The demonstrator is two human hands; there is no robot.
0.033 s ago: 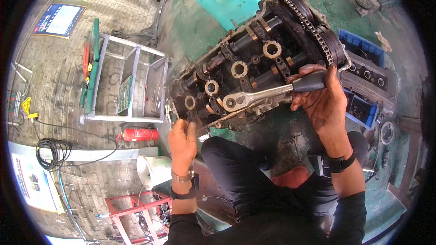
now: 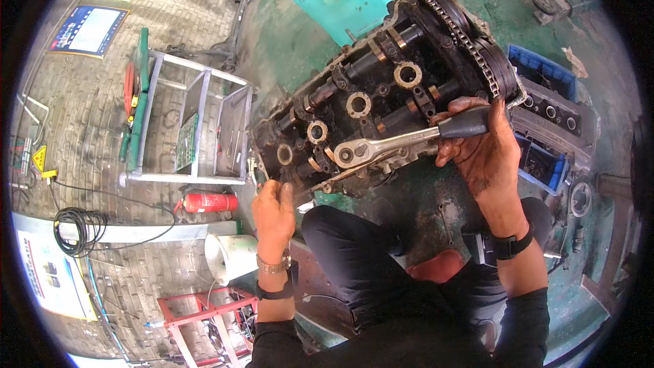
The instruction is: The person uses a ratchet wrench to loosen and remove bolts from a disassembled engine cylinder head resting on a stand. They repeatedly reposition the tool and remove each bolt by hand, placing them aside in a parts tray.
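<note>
An oily engine cylinder head lies slanted before me, with camshafts, several round wells and a timing chain at its far right end. My right hand is wrapped round the black handle of a ratchet wrench. The steel head of the wrench rests over the near side of the engine part; whatever is under it is hidden. At the near left corner, my left hand is closed with its fingertips against the cylinder head's edge. Part of that grip is out of sight.
A turquoise plastic stool stands beyond the cylinder head. On the right are blue bins and a grey valve cover. To the left are a metal rack, a red fire extinguisher and a white bucket.
</note>
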